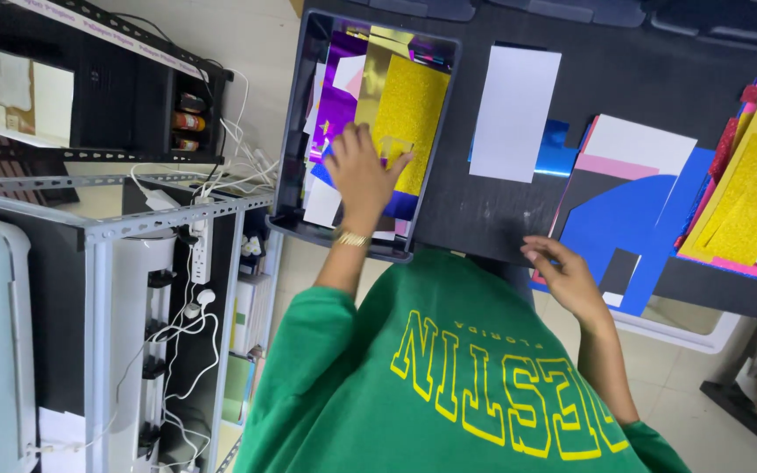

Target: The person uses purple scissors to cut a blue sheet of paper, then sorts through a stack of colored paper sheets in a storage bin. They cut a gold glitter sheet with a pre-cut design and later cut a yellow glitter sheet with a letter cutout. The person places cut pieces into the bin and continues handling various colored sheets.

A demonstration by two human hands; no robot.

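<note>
Nearest: green sweatshirt (449, 385) at 6 o'clock. Right hand (567, 278), approx 4 o'clock, fingers loosely curled, holds nothing, resting at edge of black table (484, 210) by blue sheet (624, 223). Left hand (361, 171), w/ gold bracelet, at 10 o'clock inside dark tray (295, 131), pinching small clear piece (394, 147) (hard to make out) over gold glitter sheet (409, 109). White sheet (514, 114) farther, 12 o'clock.

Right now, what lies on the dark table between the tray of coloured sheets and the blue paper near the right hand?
In the head view, a white rectangular sheet lies between the tray and the blue paper, partly covering a shiny blue sheet.
</note>
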